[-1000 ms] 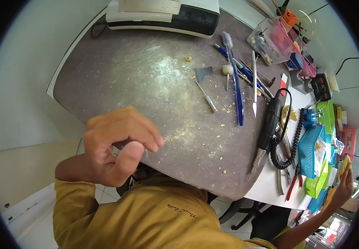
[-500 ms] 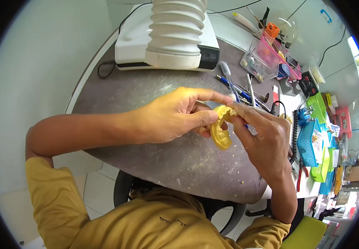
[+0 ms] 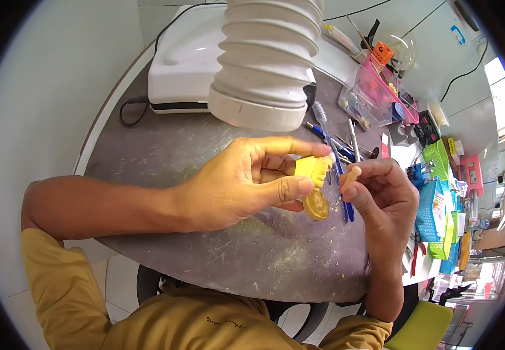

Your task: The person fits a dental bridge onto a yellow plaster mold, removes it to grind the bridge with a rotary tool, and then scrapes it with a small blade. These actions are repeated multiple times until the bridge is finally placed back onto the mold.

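My left hand (image 3: 229,184) is closed around a yellow dental cast (image 3: 310,168), a horseshoe-shaped model with moulded teeth along its edge. The thumb presses on its near side and the index finger reaches over its top. A small whitish patch shows by the index fingertip. To the right, apart from the cast, my right hand (image 3: 385,195) pinches a small cream tooth-shaped piece (image 3: 353,174) between thumb and index finger. Behind the hands lies a blue-handled toothbrush (image 3: 321,114) beside several slim tools (image 3: 353,137).
A ribbed white hose (image 3: 267,70) hangs over the white machine (image 3: 176,84) at the back. Clear boxes (image 3: 360,102) and a pink tray (image 3: 407,111) stand at back right. Blue baskets (image 3: 430,216) line the right side. Crumbs and dust lie on the grey bench (image 3: 223,262).
My right hand has drawn away from the cast to the right, with the small cream piece now visible in its fingers. The cast has turned in my left hand, and the view has shifted.
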Available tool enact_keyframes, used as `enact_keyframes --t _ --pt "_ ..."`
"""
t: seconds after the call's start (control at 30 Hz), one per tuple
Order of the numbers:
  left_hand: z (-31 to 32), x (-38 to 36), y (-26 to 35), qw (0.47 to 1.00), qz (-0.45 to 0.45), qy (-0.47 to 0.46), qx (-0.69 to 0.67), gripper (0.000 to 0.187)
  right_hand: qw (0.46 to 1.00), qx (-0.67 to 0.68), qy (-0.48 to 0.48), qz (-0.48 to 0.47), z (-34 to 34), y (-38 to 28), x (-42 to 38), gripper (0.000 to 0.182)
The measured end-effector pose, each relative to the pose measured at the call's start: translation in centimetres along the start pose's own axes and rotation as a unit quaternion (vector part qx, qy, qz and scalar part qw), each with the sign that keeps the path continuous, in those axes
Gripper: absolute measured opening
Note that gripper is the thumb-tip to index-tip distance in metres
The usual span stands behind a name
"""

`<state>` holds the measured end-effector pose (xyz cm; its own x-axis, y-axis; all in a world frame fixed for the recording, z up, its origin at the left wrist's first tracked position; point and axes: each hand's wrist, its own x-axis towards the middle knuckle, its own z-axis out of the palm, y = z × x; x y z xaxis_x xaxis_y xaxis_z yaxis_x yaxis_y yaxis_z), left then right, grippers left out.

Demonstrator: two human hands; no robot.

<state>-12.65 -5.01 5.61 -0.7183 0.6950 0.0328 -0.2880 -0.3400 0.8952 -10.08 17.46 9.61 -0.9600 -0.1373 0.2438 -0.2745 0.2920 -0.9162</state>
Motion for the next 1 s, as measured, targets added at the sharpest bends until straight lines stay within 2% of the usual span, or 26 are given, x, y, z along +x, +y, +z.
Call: enact_keyframes --t 0.03,0.1,0.37,0.53,0.6,0.83,1.0 --pt "-0.1 0.1 -0.3 1.0 -0.002 -0.002 0.001 0.055 1.0 0.015 -0.018 0.013 0.0 0.2 -0.2 0.022" --pt "-0.1 0.1 -0.7 0.997 0.066 -0.003 0.043 0.055 0.997 0.044 -0.042 0.04 0.3 0.0 -0.6 0.022" --pt "0.0 -0.2 -0.1 0.998 0.04 0.038 0.026 0.055 0.995 -0.069 -0.063 -0.047 0.8 0.2 -0.6 0.021" --pt "0.0 -0.3 0.0 0.998 0.033 0.039 0.031 0.054 0.995 -0.067 -0.067 -0.038 0.9 -0.1 -0.8 0.021" --pt "0.1 -0.3 -0.1 0.998 0.033 0.043 0.032 0.053 0.998 0.012 -0.049 0.023 1.3 -0.3 -1.1 0.023" --pt "0.0 -0.4 -0.1 0.998 0.013 0.043 0.047 0.053 0.998 0.039 -0.035 0.026 1.2 0.0 -1.3 0.018" --pt "0.1 -0.4 0.1 0.998 0.005 0.046 0.048 0.053 0.998 0.013 -0.06 -0.004 1.1 0.2 -1.4 0.015"
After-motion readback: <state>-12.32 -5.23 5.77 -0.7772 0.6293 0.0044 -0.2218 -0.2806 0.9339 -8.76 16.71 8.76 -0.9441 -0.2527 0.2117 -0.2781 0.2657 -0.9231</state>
